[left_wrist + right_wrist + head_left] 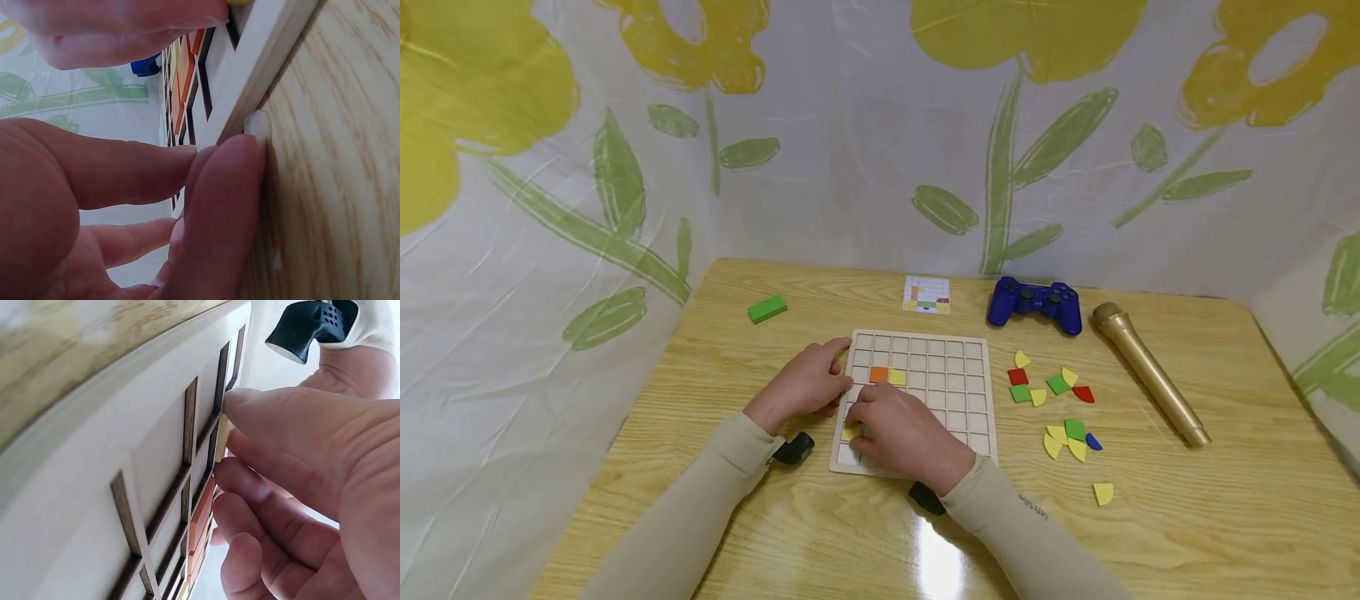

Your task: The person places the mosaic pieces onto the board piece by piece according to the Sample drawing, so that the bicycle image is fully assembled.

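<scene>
A pale wooden grid board [957,400] lies on the table. My left hand [805,379] is along its left side, fingertips touching the edge; the left wrist view shows its fingers [137,165] against the rim. Over the board's lower left cells, my right hand [898,429] pinches a small yellow piece [851,433] between thumb and finger. The same yellow piece [222,440] shows at the fingertips in the right wrist view. An orange square [878,375] and a yellow quarter-round piece [897,377] sit in cells above that hand. Another orange piece [195,559] is partly hidden.
Right of the board lie loose pieces: red [1017,377], green [1074,429], yellow [1103,493] and blue [1093,442]. A pattern card [927,295], a blue game controller [1035,306] and a gold microphone [1152,375] are farther back. A green block [767,309] sits at left.
</scene>
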Tool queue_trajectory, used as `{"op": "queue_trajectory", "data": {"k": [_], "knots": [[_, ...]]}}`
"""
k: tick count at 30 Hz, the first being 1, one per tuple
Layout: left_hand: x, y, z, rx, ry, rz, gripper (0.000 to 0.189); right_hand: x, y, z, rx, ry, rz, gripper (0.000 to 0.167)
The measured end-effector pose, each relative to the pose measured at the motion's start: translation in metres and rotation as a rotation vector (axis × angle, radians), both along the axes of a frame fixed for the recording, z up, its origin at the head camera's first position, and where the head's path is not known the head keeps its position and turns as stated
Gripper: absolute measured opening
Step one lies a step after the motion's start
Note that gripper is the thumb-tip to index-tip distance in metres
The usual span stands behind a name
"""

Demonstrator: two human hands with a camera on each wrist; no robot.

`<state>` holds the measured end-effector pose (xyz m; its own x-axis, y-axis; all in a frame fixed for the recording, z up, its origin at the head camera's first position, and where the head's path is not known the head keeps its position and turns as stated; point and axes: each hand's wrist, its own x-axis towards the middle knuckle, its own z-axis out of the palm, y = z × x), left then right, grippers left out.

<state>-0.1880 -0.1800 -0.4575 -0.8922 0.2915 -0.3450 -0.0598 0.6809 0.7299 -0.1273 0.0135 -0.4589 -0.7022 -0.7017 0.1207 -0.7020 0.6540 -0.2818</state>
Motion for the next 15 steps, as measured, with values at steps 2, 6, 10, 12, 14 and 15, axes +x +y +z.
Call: {"op": "queue_trajectory", "data": {"k": [2,6,10,12,14,15], "knots": [[0.0,-0.0004,-0.0001,0.001,0.002,-0.001,0.071,-0.0001,-0.0001,0.0004,-0.003,0.002,0.004,0.012],[-0.0001,-0.0007,-0.0007,-0.002,0.01,-0.004,0.071,0.0005,-0.0001,0.0012,-0.003,-0.002,0.003,0.012],[-0.0002,-0.0008,-0.001,0.002,0.012,-0.005,0.071,0.0009,0.0,0.0013,-0.002,-0.001,0.001,0.011],[-0.0003,-0.0008,-0.0009,0.006,0.011,-0.005,0.071,0.0011,0.0,0.0014,-0.001,0.005,0.003,0.011],[-0.0003,-0.0007,-0.0007,0.007,0.014,-0.007,0.071,0.0012,-0.0001,0.0014,0.002,0.015,0.005,0.01],[-0.0004,-0.0008,-0.0006,0.007,0.016,-0.008,0.071,0.0011,-0.0002,0.0013,0.004,0.022,0.006,0.01]]}}
